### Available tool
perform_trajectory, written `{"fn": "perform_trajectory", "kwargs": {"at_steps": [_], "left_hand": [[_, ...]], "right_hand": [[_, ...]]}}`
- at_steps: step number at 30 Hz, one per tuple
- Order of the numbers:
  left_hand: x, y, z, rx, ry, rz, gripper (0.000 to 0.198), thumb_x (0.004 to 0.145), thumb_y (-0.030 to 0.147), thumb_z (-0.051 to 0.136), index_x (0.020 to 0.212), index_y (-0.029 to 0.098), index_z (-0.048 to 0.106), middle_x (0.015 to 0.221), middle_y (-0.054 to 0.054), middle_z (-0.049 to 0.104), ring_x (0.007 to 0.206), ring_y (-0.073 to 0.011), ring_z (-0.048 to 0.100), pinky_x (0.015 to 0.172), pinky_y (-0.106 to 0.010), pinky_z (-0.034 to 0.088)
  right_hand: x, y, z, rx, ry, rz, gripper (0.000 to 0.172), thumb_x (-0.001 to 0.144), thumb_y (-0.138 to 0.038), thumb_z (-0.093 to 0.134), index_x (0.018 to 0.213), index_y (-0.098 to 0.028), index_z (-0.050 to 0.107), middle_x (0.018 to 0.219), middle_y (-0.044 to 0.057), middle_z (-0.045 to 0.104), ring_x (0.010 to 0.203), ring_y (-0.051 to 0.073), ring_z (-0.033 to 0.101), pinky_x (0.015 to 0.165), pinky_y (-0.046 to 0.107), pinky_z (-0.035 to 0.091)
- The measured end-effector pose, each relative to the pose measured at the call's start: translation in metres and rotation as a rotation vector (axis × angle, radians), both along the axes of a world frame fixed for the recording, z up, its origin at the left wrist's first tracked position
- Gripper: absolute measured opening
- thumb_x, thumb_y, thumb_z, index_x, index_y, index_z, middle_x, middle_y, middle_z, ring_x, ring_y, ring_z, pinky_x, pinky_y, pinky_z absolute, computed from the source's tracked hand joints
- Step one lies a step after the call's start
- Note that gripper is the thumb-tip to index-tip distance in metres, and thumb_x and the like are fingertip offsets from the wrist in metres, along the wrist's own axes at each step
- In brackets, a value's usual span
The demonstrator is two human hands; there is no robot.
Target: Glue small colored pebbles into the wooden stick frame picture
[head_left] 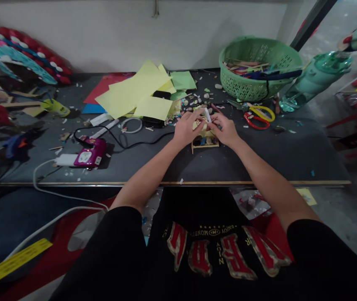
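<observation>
You hold a small white strip (207,114) between both hands, just above a little wooden frame (205,142) lying mid-table. The fingers of your left hand (187,127) and right hand (227,129) are closed in a pinch on the strip, the hands almost touching. The dark table (260,163) is littered with paper scraps and backs onto a plain white wall (103,29). On it you have one green basket (260,83) holding sticks, two pairs of scissors, one yellow (261,111) and one red (255,122), one green bottle (316,75), one pink device (90,154) on a cable, and several yellow paper sheets (134,94).
</observation>
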State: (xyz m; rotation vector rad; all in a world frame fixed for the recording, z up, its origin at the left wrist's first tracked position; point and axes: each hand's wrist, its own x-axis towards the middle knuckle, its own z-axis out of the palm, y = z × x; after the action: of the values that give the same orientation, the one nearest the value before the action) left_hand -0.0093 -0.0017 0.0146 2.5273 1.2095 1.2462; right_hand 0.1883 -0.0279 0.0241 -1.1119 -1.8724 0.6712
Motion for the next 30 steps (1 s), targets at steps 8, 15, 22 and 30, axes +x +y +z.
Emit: {"fn": "perform_trajectory", "kwargs": {"at_steps": [8,15,22,30], "left_hand": [[0.0061,-0.0032,-0.0026,0.051,-0.064,-0.081,0.040,0.101,0.048,0.045,0.127,0.022,0.061,0.105,-0.007,0.074,0.105,-0.0200,0.065,0.097,-0.039,0.050],[0.0037,-0.0012,-0.0028,0.007,-0.010,-0.012,0.057,0.098,0.057,0.043,0.142,0.021,0.050,0.127,-0.012,0.067,0.120,-0.0236,0.059,0.106,-0.040,0.045],[0.0015,-0.0023,0.0003,0.033,0.027,0.010,0.049,0.100,0.052,0.042,0.137,0.022,0.057,0.123,-0.011,0.068,0.119,-0.0228,0.059,0.109,-0.041,0.043],[0.0050,-0.0096,0.0057,0.075,0.055,-0.031,0.038,0.102,0.043,0.042,0.120,0.022,0.067,0.104,-0.008,0.073,0.106,-0.0205,0.065,0.099,-0.040,0.050]], "right_hand": [[0.0005,0.0001,0.0002,0.072,0.050,-0.015,0.029,0.091,-0.050,0.057,0.102,-0.023,0.060,0.086,0.003,0.076,0.081,0.020,0.075,0.082,0.035,0.056],[0.0016,0.0034,-0.0055,0.171,-0.009,-0.022,0.024,0.092,-0.046,0.059,0.099,-0.023,0.064,0.094,0.004,0.075,0.091,0.021,0.074,0.089,0.036,0.055],[0.0020,0.0039,-0.0065,0.155,-0.090,-0.070,0.022,0.090,-0.043,0.061,0.099,-0.024,0.066,0.096,0.004,0.075,0.094,0.022,0.072,0.093,0.039,0.053],[0.0037,0.0073,-0.0057,0.179,-0.143,-0.192,0.025,0.089,-0.031,0.058,0.110,-0.022,0.068,0.099,0.006,0.077,0.096,0.024,0.073,0.094,0.042,0.053]]}}
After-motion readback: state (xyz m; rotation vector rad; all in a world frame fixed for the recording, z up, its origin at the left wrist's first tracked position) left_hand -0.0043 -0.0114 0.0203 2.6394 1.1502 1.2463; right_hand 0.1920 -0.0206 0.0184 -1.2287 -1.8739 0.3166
